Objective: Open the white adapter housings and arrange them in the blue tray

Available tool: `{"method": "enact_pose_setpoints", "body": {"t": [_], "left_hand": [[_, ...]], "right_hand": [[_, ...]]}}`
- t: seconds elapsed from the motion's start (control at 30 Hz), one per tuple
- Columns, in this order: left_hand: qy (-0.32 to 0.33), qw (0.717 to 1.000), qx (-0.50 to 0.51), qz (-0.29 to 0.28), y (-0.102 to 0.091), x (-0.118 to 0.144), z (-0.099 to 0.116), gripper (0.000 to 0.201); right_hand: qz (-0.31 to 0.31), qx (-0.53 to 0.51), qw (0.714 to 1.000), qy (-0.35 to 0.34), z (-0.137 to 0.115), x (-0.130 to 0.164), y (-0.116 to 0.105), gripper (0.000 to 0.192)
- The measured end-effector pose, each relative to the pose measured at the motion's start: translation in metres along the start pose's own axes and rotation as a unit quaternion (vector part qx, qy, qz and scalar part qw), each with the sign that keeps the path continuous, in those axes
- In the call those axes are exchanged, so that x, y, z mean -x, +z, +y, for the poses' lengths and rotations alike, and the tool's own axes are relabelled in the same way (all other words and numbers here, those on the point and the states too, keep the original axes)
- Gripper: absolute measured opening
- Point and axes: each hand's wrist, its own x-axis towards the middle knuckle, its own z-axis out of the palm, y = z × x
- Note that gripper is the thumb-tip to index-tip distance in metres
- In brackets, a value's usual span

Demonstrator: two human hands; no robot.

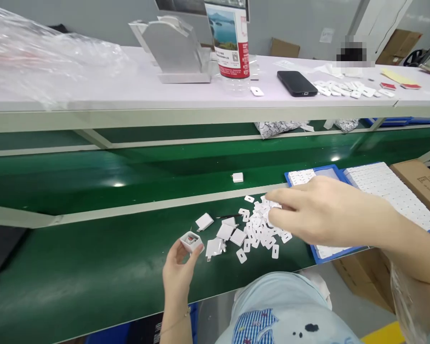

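Lap: light-blue clothing (272, 306) at bottom edge, tight against bench front.
Left hand (177, 272): fingers closed on an open white housing (191, 241), held just above green bench (75, 282), opening up, insides showing.
Right hand (318, 215): reaching left into pile of small white plates (260, 229); fingertips pinched at pile's top edge, looks like on one plate, can't confirm.
Housings: a few more white shells (224, 234) lie loose between held housing and pile; one stray (238, 177) out on belt (129, 167).
Progress: my read, early/mid batch. Held housing looks unclosed, several shells wait, pile is big.
Trays: blue tray (317, 169) at right, rows of white parts (390, 191) packed beside it. Can't tell if that is stock or finished work.
Edges: bench front edge close under left wrist; rail (146, 205) splits bench from belt just behind the pile.
Room: open green to the left, well apart from parts. Right side cramped: tray, cardboard box (419, 184).
Shelf: phone (296, 83), bottle (227, 40), dispenser (175, 50), more white parts, plastic sheet (39, 52). All well apart from both hands.
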Motion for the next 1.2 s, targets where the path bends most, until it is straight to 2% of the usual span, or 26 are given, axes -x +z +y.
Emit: {"method": "enact_pose_setpoints", "body": {"t": [0.1, 0.27, 0.37, 0.43, 0.53, 0.67, 0.73, 0.8, 0.9, 0.97, 1.03, 1.13, 1.2], "left_hand": [[-0.022, 1.000, 0.003, -0.004, 0.001, 0.001, 0.006, 0.068], [-0.036, 0.999, 0.005, -0.018, 0.007, 0.001, 0.009, 0.068], [-0.028, 0.999, 0.007, -0.028, 0.012, 0.001, 0.008, 0.071], [-0.019, 0.999, 0.018, -0.031, 0.017, 0.002, 0.007, 0.071], [0.004, 0.997, 0.060, -0.049, 0.025, 0.010, 0.008, 0.070], [0.078, 0.984, 0.127, -0.094, 0.033, 0.032, 0.021, 0.062], [0.109, 0.979, 0.133, -0.112, 0.034, 0.043, 0.033, 0.055], [0.129, 0.976, 0.127, -0.124, 0.032, 0.052, 0.044, 0.051], [0.118, 0.983, 0.111, -0.087, 0.022, 0.063, 0.046, 0.050], [0.081, 0.991, 0.101, -0.033, 0.012, 0.071, 0.035, 0.050], [0.025, 0.995, 0.095, 0.025, 0.001, 0.079, 0.015, 0.051], [-0.069, 0.987, 0.107, 0.095, -0.014, 0.090, -0.019, 0.061], [-0.103, 0.981, 0.115, 0.121, -0.020, 0.094, -0.035, 0.066]], "right_hand": [[-0.027, 0.062, 0.997, -0.024, 0.018, -0.002, 0.009, 0.041], [-0.025, 0.022, 0.999, 0.002, 0.024, 0.011, 0.012, 0.039], [-0.041, -0.013, 0.998, 0.039, 0.034, 0.014, 0.018, 0.035], [-0.070, -0.048, 0.992, 0.096, 0.050, 0.015, 0.035, 0.030], [-0.143, -0.140, 0.954, 0.223, 0.088, 0.014, 0.084, 0.025], [-0.214, -0.167, 0.930, 0.246, 0.141, -0.004, 0.179, 0.015], [-0.223, -0.170, 0.925, 0.257, 0.161, -0.022, 0.228, 0.015], [-0.214, -0.167, 0.922, 0.275, 0.175, -0.043, 0.273, 0.029], [-0.183, -0.171, 0.920, 0.303, 0.191, -0.072, 0.326, 0.044], [-0.162, -0.186, 0.919, 0.309, 0.200, -0.085, 0.350, 0.043], [-0.141, -0.201, 0.920, 0.304, 0.210, -0.094, 0.365, 0.038], [-0.101, -0.214, 0.928, 0.287, 0.220, -0.102, 0.373, 0.030], [-0.074, -0.218, 0.936, 0.267, 0.216, -0.103, 0.373, 0.029]]}}
